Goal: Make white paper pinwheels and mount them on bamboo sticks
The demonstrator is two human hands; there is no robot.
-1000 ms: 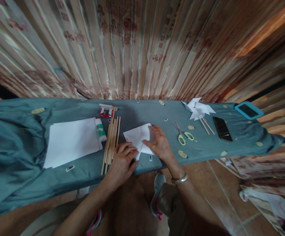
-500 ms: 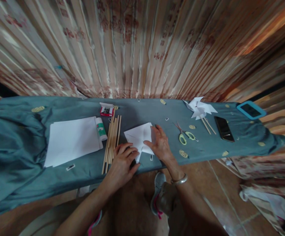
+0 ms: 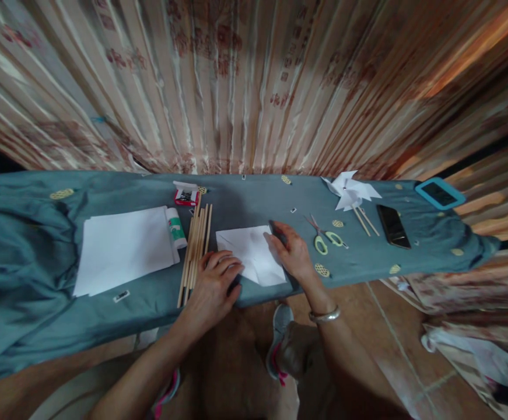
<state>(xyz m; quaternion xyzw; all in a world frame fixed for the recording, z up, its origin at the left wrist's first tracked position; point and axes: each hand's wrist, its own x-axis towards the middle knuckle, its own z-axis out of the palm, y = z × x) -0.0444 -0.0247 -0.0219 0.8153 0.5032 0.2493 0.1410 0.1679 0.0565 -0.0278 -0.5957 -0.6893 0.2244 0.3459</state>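
A squarish sheet of white paper with crease or cut lines lies on the cloth-covered table between my hands. My left hand rests at its lower left edge, fingers extended and slightly spread, the fingertips touching the paper. At the upper right side of the sheet, my right hand has its thumb over the paper's edge and its fingers apart, lying along the side. Just left of the sheet, partly under my left hand, is a bunch of thin wooden sticks.
A stack of white paper, a white-and-green glue stick and a small red box lie left. Rightward are scissors, a paper pinwheel on sticks, a black phone and a blue-framed device. A curtain hangs behind.
The paper has turned straighter and lies flatter, with its lower flap no longer sticking out. My right hand has shifted slightly right, my left slightly left.
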